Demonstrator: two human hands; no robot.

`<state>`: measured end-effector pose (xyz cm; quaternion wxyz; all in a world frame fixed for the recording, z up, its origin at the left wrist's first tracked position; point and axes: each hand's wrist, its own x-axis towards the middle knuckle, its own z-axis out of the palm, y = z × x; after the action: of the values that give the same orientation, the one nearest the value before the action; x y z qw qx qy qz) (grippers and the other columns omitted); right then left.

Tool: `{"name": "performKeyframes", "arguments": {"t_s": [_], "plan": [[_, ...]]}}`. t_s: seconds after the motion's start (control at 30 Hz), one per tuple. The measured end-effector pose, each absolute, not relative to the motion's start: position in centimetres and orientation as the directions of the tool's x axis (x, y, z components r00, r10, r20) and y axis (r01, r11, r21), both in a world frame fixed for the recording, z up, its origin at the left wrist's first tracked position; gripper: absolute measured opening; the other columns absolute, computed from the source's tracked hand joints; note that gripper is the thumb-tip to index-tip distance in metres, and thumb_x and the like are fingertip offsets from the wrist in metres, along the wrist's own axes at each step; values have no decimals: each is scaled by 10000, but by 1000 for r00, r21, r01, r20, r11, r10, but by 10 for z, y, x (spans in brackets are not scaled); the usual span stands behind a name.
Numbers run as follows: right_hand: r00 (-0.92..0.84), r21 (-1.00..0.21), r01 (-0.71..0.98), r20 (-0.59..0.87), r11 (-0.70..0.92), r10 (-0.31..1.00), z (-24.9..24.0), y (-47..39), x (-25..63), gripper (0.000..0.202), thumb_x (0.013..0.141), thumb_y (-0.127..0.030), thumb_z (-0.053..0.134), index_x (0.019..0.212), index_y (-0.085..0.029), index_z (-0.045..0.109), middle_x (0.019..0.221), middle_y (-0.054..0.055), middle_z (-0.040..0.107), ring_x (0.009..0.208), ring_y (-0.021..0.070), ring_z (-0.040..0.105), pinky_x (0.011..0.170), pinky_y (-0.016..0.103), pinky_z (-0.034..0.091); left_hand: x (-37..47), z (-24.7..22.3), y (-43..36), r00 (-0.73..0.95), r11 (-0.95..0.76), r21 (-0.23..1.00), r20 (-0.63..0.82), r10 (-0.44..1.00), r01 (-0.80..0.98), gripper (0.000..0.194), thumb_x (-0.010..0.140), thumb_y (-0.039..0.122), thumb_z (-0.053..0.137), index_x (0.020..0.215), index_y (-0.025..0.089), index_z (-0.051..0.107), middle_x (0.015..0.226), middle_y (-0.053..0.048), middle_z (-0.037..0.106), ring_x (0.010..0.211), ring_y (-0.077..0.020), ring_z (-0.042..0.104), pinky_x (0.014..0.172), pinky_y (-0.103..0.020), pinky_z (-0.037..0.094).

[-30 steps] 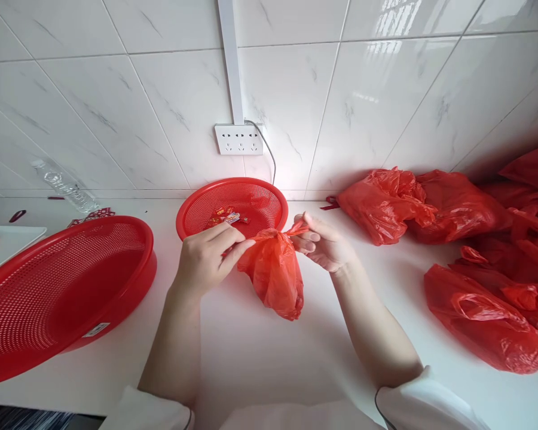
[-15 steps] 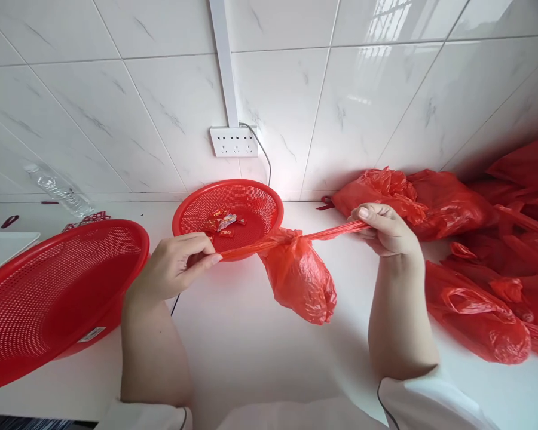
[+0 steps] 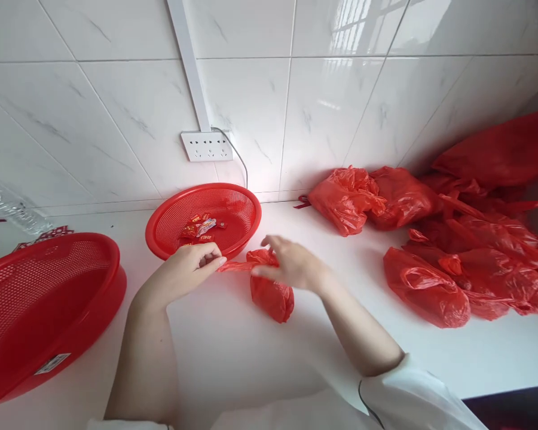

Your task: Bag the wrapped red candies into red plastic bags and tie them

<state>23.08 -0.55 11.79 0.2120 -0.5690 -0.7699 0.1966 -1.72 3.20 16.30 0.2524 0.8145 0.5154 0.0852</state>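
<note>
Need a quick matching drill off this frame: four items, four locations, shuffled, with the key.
Items:
1. small red bag
2. candy wrappers
3. wall socket
4. large red basket

Locations:
A. on the tiled wall above the counter
B. at the left edge of the counter
C. inside the small red basket
D. between the left hand and right hand

Pairs: 1-D, 2-C, 3-A, 4-B. The left hand pinches the bag's twisted handle; the right hand rests on the bag's top.
</note>
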Motion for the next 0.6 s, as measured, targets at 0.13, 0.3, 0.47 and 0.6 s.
{"name": "performKeyframes", "arguments": {"t_s": [0.13,0.3,0.47,0.6], "plan": [[-332,-227,928,-144,296,932,79,-16,201,687,699,-354,742,1308,-227,450,1296,164,498,1079,341,549,790,420,466,-18,165,28,422,-319,498,-106,901,806,306,887,532,446,838,263,584,782,31,633,677,-149,560,584,-250,409],[-308,-189,936,-30,297,951,85,-24,252,405,800,-61,465,1145,-244,572,1017,72,633,849,207,611,685,286,438,-18,164,31,426,-338,462,-97,899,820,285,886,528,450,894,287,602,817,31,646,683,-147,573,600,-248,431],[163,-272,958,239,-95,957,127,-48,359,525,717,-47,443,1154,-296,594,1091,30,663,912,205,609,694,266,419,-19,162,36,435,-344,448,-113,893,825,305,884,544,441,919,294,613,802,21,646,653,-149,572,571,-245,432],[590,-208,805,390,-556,707,145,-66,463,732,753,-123,465,1448,-306,328,1087,155,660,876,302,606,662,373,397,-24,160,41,427,-346,435,-101,899,831,322,873,543,454,910,278,633,767,3,645,594,-152,558,531,-247,428]]}}
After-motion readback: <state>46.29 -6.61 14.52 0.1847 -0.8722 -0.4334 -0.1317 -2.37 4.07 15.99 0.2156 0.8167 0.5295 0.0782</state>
